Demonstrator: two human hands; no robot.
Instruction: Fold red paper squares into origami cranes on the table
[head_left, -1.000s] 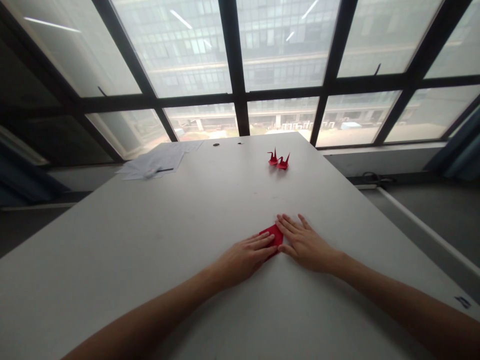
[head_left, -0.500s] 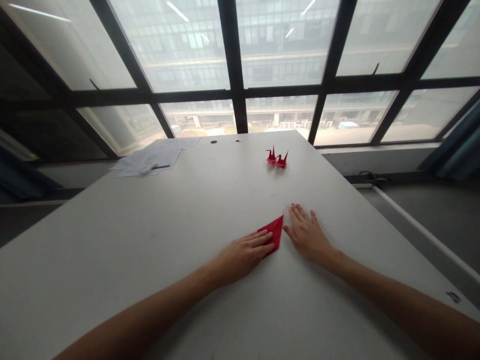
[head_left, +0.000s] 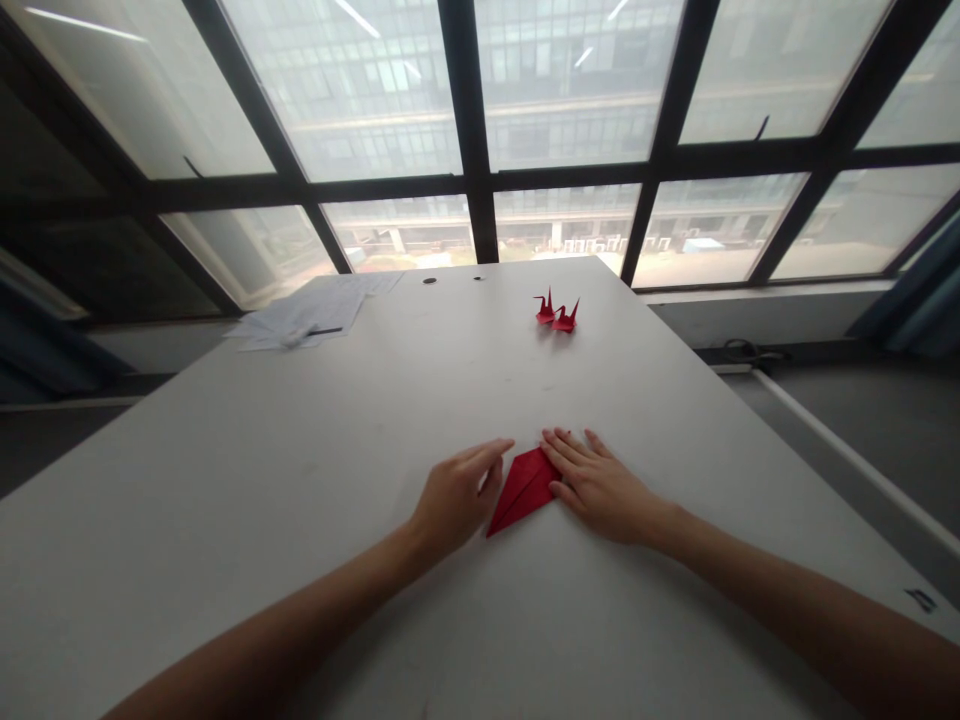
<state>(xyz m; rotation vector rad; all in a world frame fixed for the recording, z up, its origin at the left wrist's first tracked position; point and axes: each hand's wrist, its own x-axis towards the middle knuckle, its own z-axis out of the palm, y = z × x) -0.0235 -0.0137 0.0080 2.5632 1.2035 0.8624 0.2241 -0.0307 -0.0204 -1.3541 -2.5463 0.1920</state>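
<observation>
A folded red origami paper (head_left: 523, 488), kite-like in outline with a crease down its middle, lies flat on the white table (head_left: 315, 560). Resting on its right end is my right hand (head_left: 592, 485), fingers stretched out flat; they hide that end of the paper. My left hand (head_left: 461, 495) is just left of the paper, raised a little, its fingers extended and the thumb apart from them, with nothing in it. Farther back stand two red paper cranes (head_left: 545, 312) side by side, close together.
White paper sheets (head_left: 300, 312) lie spread at the far left, with a dark pen (head_left: 325, 331) on top. Two small round spots, one a dark disc (head_left: 430, 281), show near the far edge. Beyond it are large windows (head_left: 562, 90) with black frames.
My left hand has come off the red paper and moved slightly left, with its thumb now apart. My right hand has shifted left and down onto the paper's right end.
</observation>
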